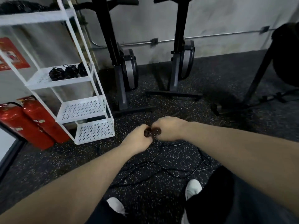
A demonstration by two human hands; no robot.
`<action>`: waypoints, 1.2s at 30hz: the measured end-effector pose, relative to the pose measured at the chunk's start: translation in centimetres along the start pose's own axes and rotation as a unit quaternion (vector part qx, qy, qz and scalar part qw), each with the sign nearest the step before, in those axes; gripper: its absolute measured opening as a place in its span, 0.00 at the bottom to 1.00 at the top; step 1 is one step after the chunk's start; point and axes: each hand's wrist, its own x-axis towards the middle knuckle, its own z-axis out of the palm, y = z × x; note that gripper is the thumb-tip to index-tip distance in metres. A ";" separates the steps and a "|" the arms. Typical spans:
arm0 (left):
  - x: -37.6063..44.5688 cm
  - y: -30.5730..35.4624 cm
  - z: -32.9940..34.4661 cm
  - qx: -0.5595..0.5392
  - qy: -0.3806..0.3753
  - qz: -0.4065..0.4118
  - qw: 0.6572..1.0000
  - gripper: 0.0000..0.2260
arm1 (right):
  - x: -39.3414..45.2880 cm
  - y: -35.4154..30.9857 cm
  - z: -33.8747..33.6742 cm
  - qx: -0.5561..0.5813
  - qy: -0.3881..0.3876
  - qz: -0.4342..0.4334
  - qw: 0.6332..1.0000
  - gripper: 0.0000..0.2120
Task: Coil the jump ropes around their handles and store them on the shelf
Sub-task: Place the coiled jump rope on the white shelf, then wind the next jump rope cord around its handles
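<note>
1. Nearest to us are our two bare forearms, reaching forward and down over the speckled rubber floor [48, 160], with our white shoes [193, 186] and dark trouser legs below them.
2. Our left hand [137, 137] is curled around a dark bundle [152, 132] of jump rope handles and coiled rope, fingers wrapped on its left side.
3. Our right hand [168, 128] is curled on the same bundle from the right, knuckles up; both hands meet over it, so most of it is hidden.
4. Loose black rope [161, 168] lies in loops on the floor beneath our hands, between them and our shoes; we cannot tell if it runs up to the bundle.
5. A white metal shelf [84, 109] with perforated tiers stands to the left, near the wall.
6. Three coiled black ropes [69, 71] sit side by side on its second tier; more dark coils [21, 7] lie on the top tier, blurred.
7. Two red fire extinguishers [32, 122] lean beside the shelf's left foot.
8. Two black exercise machines [182, 62] stand upright against the grey wall behind.
</note>
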 end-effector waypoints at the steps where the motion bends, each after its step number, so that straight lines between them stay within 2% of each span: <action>1: 0.4 -0.3 0.9 -0.001 -0.009 -0.007 1.000 0.17 | 0.4 0.7 0.8 0.011 -0.008 0.007 1.000 0.16; 5: 3.3 -2.3 4.4 -0.017 -0.029 -0.046 0.998 0.18 | 3.1 3.5 4.7 0.052 -0.026 0.032 0.998 0.12; 10: 6.8 -5.6 8.4 -0.058 -0.062 -0.101 0.991 0.15 | 7.3 6.6 10.2 0.088 -0.062 0.059 0.992 0.18; 19: 12.6 -17.0 18.1 -0.062 -0.170 -0.228 0.957 0.14 | 14.9 11.5 22.9 0.141 -0.187 0.123 0.965 0.23; 25: 15.3 -23.6 22.3 -0.028 -0.236 -0.264 0.935 0.20 | 18.7 13.1 31.4 0.187 -0.238 0.159 0.940 0.22; 31: 17.4 -26.8 26.1 -0.010 -0.256 -0.260 0.931 0.21 | 21.4 14.0 37.9 0.205 -0.232 0.217 0.926 0.22; 36: 18.3 -27.8 28.2 -0.011 -0.276 -0.257 0.926 0.18 | 23.7 14.7 41.8 0.233 -0.211 0.277 0.908 0.16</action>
